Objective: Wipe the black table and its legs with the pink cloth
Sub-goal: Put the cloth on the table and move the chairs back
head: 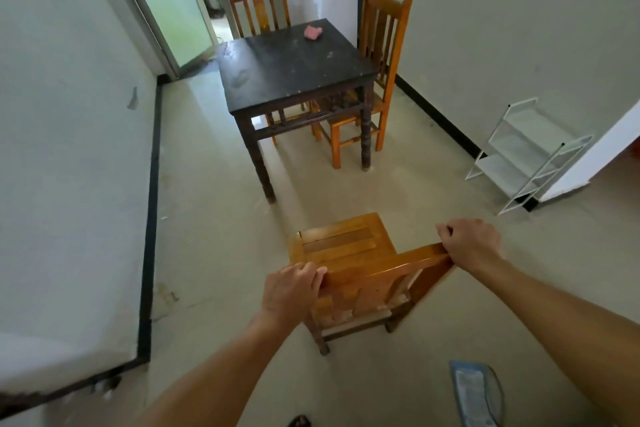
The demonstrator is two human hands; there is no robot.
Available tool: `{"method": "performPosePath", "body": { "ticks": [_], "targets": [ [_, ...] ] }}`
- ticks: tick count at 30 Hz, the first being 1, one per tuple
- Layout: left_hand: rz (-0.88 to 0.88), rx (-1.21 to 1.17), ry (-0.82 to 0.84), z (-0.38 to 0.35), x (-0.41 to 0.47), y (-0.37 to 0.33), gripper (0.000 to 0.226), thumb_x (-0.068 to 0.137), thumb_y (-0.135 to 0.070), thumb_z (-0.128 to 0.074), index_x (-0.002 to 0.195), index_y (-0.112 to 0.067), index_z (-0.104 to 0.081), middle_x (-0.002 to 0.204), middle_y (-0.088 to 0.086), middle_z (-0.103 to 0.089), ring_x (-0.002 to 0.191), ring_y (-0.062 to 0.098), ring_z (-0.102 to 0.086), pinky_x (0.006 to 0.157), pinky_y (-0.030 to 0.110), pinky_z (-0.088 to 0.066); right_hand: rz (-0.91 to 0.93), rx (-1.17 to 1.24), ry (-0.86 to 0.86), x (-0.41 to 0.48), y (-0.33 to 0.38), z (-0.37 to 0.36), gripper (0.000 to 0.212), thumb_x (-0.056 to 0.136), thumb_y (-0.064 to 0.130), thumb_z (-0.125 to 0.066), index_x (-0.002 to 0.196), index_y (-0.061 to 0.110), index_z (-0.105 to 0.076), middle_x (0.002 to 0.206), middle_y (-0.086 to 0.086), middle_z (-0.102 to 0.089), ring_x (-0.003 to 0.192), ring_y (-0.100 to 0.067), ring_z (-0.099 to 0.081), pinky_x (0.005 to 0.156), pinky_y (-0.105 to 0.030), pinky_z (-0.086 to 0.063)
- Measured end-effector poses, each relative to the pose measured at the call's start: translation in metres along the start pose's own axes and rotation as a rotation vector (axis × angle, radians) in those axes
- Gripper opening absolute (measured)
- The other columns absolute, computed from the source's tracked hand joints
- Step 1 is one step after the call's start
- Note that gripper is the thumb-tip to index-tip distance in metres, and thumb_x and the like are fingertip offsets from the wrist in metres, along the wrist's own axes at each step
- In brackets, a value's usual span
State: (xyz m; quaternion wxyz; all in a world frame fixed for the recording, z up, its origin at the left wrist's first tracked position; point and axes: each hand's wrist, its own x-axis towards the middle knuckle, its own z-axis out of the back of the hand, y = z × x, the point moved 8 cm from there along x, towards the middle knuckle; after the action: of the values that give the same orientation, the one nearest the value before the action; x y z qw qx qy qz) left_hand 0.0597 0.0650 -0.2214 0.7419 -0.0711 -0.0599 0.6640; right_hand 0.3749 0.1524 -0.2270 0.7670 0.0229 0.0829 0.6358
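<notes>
- Pink cloth (313,32) lies crumpled on the far part of the tabletop (291,66) of the black table (301,101), near the rear edge and well apart from both hands; nothing touches it
- Left grip (289,291) is closed over the left end of the top rail of a wooden chair (346,246), with the fingers curled over the rail
- Right grip (472,243) is closed over the right end of the same rail; neither grip holds the cloth
- Held chair sits between the person and the table, with its seat towards the table and well apart from the near legs (259,166); whether all its feet rest on the floor cannot be told
- Step in hand, as judged: preparation. The chair is being handled to open access to the near side, and wiping has not begun. The tabletop shows pale specks and smears
- Rear chair (259,7) stands at the far side. Side chair (384,28) is tucked in at the right, close against the legs there, and will probably obstruct leg wiping
- Next move calls for parking the held chair clear of the table, releasing both grips, stepping in and reaching across the tabletop to take up the cloth
- Blue flat item (474,388) lies on the floor near the person's right and should be kept out of the chair's path
</notes>
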Motion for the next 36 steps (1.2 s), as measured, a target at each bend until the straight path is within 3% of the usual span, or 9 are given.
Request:
{"method": "performPosePath", "body": {
  "ticks": [4,10,16,20,24,29,33,36],
  "targets": [
    [0.005,0.009,-0.013,0.01,0.031,-0.013,0.042,0.102,-0.044,-0.033,0.082,-0.021,-0.061,0.08,-0.005,-0.065,0.069,0.015,-0.06,0.067,0.029,-0.05,-0.012,0.004,-0.003,0.036,-0.004,0.007,0.045,0.098,0.046,-0.038,0.071,0.019,-0.061,0.073,-0.006,-0.06,0.066,-0.024,-0.053,0.054,-0.03,-0.036],
    [-0.015,0.0,-0.092,0.021,0.093,-0.01,0.041,0.101,-0.043,-0.035,0.081,-0.021,-0.062,0.074,-0.006,-0.062,0.062,0.01,-0.052,0.061,0.022,-0.038,-0.017,-0.032,-0.001,0.1,0.008,0.016,0.047,0.098,0.049,-0.039,0.073,0.016,-0.063,0.07,-0.003,-0.057,0.068,-0.022,-0.058,0.056,-0.03,-0.043],
    [-0.052,-0.033,-0.089,0.022,0.166,0.005,0.04,0.102,-0.042,-0.036,0.081,-0.021,-0.063,0.072,-0.011,-0.051,0.063,0.008,-0.049,0.066,0.024,-0.048,-0.011,-0.026,0.022,0.16,0.027,0.019,0.044,0.099,0.046,-0.04,0.07,0.018,-0.058,0.068,-0.002,-0.056,0.063,-0.016,-0.054,0.051,-0.028,-0.037],
    [-0.096,-0.061,-0.149,0.03,0.215,0.018,0.038,0.1,-0.04,-0.043,0.074,-0.022,-0.062,0.066,-0.012,-0.048,0.057,0.006,-0.045,0.058,0.021,-0.041,-0.013,-0.013,0.007,0.205,0.044,0.024,0.045,0.099,0.045,-0.041,0.067,0.019,-0.057,0.067,-0.001,-0.057,0.062,-0.015,-0.055,0.05,-0.028,-0.037],
    [-0.094,-0.039,-0.225,0.029,0.261,0.038,0.035,0.095,-0.041,-0.055,0.065,-0.022,-0.06,0.057,-0.012,-0.051,0.047,0.005,-0.044,0.048,0.019,-0.039,-0.033,-0.007,0.018,0.25,0.062,0.024,0.045,0.099,0.046,-0.042,0.069,0.018,-0.059,0.068,-0.001,-0.057,0.064,-0.016,-0.056,0.058,-0.031,-0.048],
    [0.02,-0.026,-0.23,0.009,0.309,0.072,0.05,0.094,-0.058,-0.032,0.062,-0.026,-0.054,0.055,-0.012,-0.054,0.044,0.006,-0.049,0.046,0.026,-0.05,0.026,-0.022,0.05,0.316,0.101,0.02,0.046,0.099,0.048,-0.04,0.072,0.018,-0.06,0.069,0.0,-0.056,0.063,-0.013,-0.053,0.058,-0.026,-0.041],
    [0.077,-0.005,-0.236,0.01,0.361,0.081,0.044,0.095,-0.052,-0.047,0.062,-0.024,-0.055,0.055,-0.01,-0.055,0.043,0.009,-0.05,0.045,0.027,-0.049,0.118,0.046,0.026,0.386,0.128,0.023,0.048,0.1,0.046,-0.04,0.06,0.022,-0.051,0.062,0.002,-0.05,0.057,-0.011,-0.047,0.052,-0.026,-0.032],
    [0.127,0.023,-0.239,0.011,0.395,0.086,0.041,0.092,-0.047,-0.053,0.059,-0.024,-0.053,0.051,-0.01,-0.052,0.04,0.007,-0.045,0.041,0.022,-0.043,0.159,0.066,0.026,0.44,0.146,0.016,0.048,0.099,0.049,-0.04,0.062,0.021,-0.05,0.063,0.002,-0.049,0.062,-0.015,-0.052,0.059,-0.029,-0.041]
  ]
}}
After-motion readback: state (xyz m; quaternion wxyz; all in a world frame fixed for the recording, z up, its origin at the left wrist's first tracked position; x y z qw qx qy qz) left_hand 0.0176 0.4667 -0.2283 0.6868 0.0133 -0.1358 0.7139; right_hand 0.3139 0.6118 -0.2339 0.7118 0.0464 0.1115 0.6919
